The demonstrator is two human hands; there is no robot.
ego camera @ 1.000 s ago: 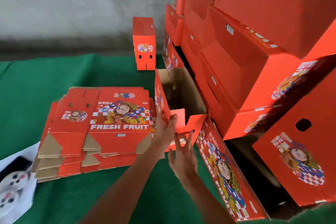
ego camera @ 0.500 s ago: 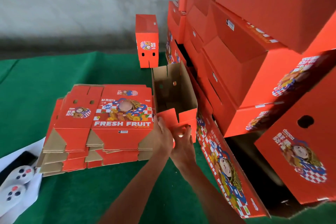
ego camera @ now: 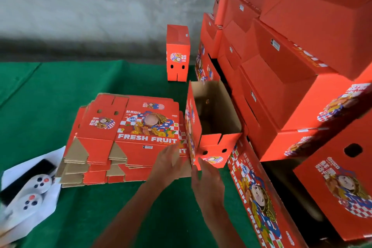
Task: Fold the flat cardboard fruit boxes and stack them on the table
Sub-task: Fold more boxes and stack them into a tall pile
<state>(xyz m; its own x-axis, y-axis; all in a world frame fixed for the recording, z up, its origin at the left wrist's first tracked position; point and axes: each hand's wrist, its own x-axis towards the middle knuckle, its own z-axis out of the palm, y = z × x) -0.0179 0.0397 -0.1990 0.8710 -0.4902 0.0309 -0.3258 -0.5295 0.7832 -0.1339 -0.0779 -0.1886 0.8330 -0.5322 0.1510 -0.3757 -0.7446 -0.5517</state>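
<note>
Now you fold one box [ego camera: 213,125] on the desk [ego camera: 60,90] | left hand [ego camera: 169,160], right hand [ego camera: 205,175] flat on its near end, gripping nothing | next: probably shut flaps, stack it

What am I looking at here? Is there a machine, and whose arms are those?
No machine: a person wears a camera on the head, looking down at their own bare hands. The left hand and right hand reach with straight fingers to a half-folded open box; neither grips anything. Beside it on the green cloth lies a pile of flat boxes. One folded box stands alone behind, and a tall stack of folded boxes rises at the right.
</note>
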